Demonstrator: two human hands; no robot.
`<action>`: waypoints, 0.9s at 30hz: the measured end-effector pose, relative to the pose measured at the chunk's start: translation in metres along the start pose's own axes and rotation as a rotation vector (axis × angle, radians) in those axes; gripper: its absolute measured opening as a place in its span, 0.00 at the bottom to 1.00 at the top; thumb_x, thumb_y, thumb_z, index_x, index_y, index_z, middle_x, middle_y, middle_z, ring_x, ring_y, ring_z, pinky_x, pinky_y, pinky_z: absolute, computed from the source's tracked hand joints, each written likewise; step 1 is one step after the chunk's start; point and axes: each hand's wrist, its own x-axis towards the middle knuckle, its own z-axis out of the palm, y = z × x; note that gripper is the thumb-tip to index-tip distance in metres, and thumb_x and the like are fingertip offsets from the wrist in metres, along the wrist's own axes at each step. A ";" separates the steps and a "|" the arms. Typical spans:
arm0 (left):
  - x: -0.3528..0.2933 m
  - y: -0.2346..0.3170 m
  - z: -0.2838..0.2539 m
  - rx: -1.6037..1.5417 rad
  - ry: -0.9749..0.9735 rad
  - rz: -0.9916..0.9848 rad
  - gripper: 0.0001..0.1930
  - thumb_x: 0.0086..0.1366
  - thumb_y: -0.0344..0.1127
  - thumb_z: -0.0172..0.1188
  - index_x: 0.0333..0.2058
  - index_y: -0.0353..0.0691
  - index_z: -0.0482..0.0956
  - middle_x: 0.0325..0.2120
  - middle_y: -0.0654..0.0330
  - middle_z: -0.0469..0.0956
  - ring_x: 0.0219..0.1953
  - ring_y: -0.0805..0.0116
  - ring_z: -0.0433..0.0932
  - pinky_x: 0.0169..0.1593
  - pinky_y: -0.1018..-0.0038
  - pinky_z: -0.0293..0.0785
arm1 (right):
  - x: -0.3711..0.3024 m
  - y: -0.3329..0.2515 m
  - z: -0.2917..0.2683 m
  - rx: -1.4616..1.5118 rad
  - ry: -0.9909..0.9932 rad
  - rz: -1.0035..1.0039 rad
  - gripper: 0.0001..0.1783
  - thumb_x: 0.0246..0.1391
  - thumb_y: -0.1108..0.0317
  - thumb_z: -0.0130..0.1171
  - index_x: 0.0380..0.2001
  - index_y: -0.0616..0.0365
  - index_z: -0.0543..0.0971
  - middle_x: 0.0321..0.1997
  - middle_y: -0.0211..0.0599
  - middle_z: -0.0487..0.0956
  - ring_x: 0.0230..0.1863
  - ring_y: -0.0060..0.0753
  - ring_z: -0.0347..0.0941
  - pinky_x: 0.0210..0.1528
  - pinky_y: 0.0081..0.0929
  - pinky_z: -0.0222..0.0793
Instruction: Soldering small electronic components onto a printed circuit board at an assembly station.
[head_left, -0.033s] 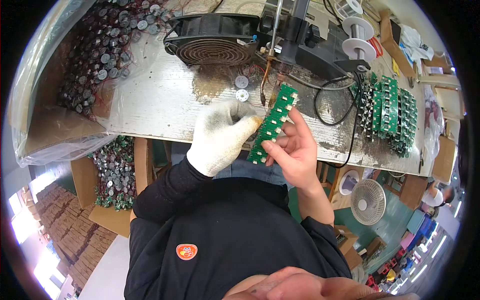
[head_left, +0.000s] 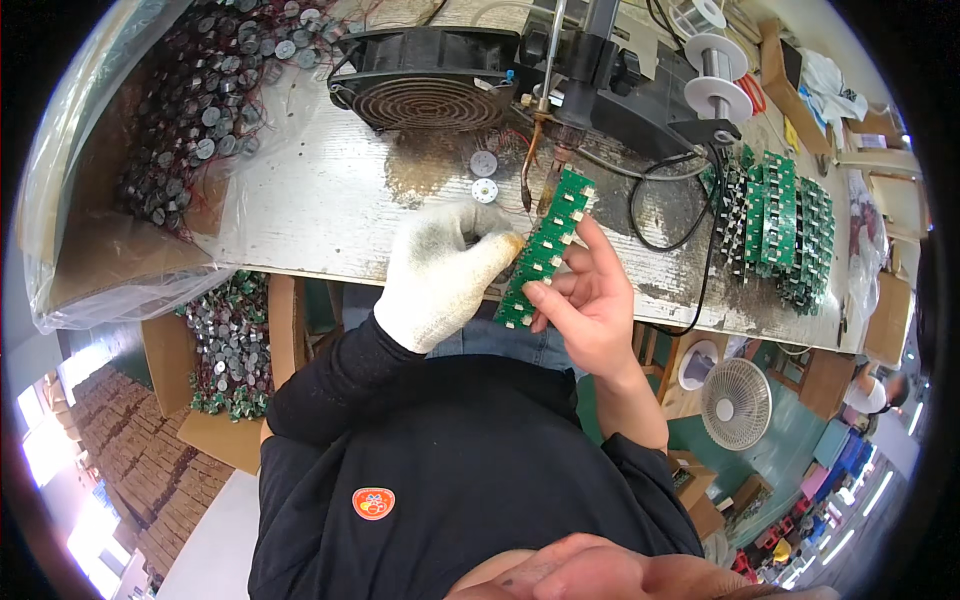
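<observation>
My bare right hand grips a long green circuit board strip by its right edge, thumb on its face. Small white connectors run along the strip, which is tilted with its top end to the right. My left hand, in a white glove with a stained thumb tip, is closed in a pinch beside the strip's left edge. What its fingers hold is hidden. The soldering iron tip points down just above the glove, near the strip. Two round motors lie on the bench beyond the glove.
A black fan stands at the back beside the soldering stand and a solder wire spool. Many motors heap up at the left. Stacked circuit boards lie at the right. A black cable loops between. Below left is a filled carton.
</observation>
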 end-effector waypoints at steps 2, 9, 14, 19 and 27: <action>-0.001 0.002 0.000 0.025 -0.037 -0.020 0.07 0.59 0.29 0.56 0.32 0.30 0.78 0.25 0.61 0.78 0.28 0.79 0.74 0.32 0.80 0.70 | -0.001 0.001 -0.001 -0.001 0.005 0.000 0.42 0.51 0.85 0.57 0.65 0.62 0.49 0.45 0.45 0.72 0.28 0.24 0.76 0.22 0.17 0.71; -0.004 0.002 -0.001 -0.094 -0.049 -0.027 0.08 0.60 0.31 0.57 0.32 0.31 0.78 0.25 0.63 0.77 0.27 0.80 0.73 0.31 0.80 0.69 | -0.003 0.003 0.000 0.001 -0.018 -0.021 0.41 0.50 0.87 0.54 0.66 0.59 0.50 0.50 0.53 0.72 0.28 0.26 0.76 0.22 0.18 0.73; -0.005 0.001 -0.001 -0.078 -0.050 -0.046 0.10 0.63 0.32 0.55 0.35 0.28 0.77 0.27 0.61 0.78 0.30 0.79 0.73 0.33 0.80 0.71 | -0.002 0.002 0.001 0.019 -0.021 -0.011 0.42 0.50 0.87 0.54 0.66 0.58 0.50 0.50 0.53 0.72 0.28 0.26 0.76 0.22 0.18 0.73; -0.004 -0.002 0.000 -0.159 -0.043 -0.092 0.10 0.64 0.34 0.56 0.36 0.30 0.77 0.27 0.61 0.77 0.28 0.78 0.74 0.31 0.80 0.71 | -0.004 0.001 0.003 0.044 -0.014 -0.001 0.42 0.51 0.85 0.56 0.66 0.61 0.48 0.45 0.48 0.73 0.28 0.26 0.76 0.22 0.17 0.71; -0.001 -0.006 0.000 -0.147 -0.045 -0.100 0.11 0.65 0.35 0.55 0.36 0.31 0.76 0.26 0.61 0.78 0.27 0.77 0.76 0.31 0.80 0.73 | -0.004 0.004 0.001 0.033 -0.006 -0.023 0.42 0.51 0.85 0.56 0.66 0.61 0.48 0.44 0.48 0.72 0.28 0.26 0.76 0.22 0.17 0.72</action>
